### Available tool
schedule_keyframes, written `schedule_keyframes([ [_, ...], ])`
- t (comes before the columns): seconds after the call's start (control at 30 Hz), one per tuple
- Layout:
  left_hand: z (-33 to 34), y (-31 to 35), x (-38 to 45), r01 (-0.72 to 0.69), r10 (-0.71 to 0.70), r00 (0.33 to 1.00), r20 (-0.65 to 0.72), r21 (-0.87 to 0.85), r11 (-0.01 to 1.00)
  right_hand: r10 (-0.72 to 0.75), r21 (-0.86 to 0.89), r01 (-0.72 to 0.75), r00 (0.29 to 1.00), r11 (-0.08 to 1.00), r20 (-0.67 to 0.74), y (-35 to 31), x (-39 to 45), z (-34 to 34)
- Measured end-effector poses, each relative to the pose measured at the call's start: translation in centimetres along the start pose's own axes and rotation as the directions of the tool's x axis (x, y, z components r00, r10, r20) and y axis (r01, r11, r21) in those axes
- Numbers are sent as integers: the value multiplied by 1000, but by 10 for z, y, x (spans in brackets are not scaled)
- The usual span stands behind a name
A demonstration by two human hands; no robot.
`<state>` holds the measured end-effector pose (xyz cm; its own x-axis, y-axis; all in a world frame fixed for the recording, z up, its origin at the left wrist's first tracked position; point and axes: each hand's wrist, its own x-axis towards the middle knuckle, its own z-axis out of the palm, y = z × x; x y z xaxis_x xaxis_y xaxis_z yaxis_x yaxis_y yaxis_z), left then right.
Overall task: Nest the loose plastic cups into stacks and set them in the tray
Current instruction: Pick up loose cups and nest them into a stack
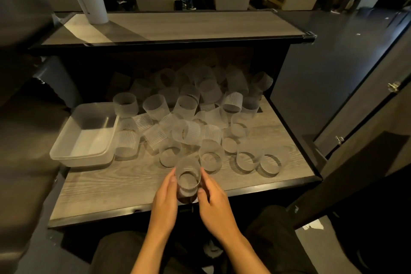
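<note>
Both hands, left hand (165, 198) and right hand (213, 197), clasp a cup (188, 179) at six o'clock, perhaps already nested; stacking underway; next, another cup, then the tray (64, 140) at nine o'clock.

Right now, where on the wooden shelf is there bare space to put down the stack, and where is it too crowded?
Bare wood lies along the shelf's front edge, between the tray and the left hand. The tray holds no cups. The middle and back are crowded with loose cups. Both hands, with the right hand, hold the stack.
</note>
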<state>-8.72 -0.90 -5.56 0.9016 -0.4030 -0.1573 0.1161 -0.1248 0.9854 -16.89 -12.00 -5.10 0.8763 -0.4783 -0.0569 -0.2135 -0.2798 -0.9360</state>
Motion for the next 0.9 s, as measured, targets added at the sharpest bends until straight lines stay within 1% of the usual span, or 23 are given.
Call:
schedule_keyframes([
  [0.07, 8, 13, -2, -51, 52, 998, 28, -48, 998, -28, 17, 29, 998, 999, -63, -7, 2, -11],
  [0.13, 16, 29, 4, -91, 97, 991, 97, -64, 994, -62, 61, 72, 987, 996, -149, -12, 10, -26],
  [0.23, 28, 43, 21, -143, 143, 977, 161, -10, 990, -113, 69, 133, 966, 989, -233, -14, 27, -43],
  [0.33, 43, 50, 32, -149, 137, 969, 206, 47, 988, -111, 44, 130, 950, 991, -292, -5, 44, -47],
  [0.4, 49, 49, 34, -163, 147, 964, 219, 56, 985, -102, 21, 114, 946, 993, -309, 3, 51, -46],
  [0.5, 51, 41, 36, -166, 141, 965, 219, 99, 981, -104, -20, 103, 948, 995, -301, 12, 55, -46],
  [0.7, 49, 26, 38, -121, 88, 985, 148, 237, 964, -122, -107, 96, 952, 990, -281, 18, 49, -45],
  [0.8, 54, 23, 38, -81, 34, 982, 186, 250, 965, -68, -66, 54, 969, 996, -238, 22, 47, -43],
  [0.9, 58, 19, 37, -60, 23, 981, 193, 189, 980, -11, 43, 18, 985, 999, -171, 22, 41, -42],
])
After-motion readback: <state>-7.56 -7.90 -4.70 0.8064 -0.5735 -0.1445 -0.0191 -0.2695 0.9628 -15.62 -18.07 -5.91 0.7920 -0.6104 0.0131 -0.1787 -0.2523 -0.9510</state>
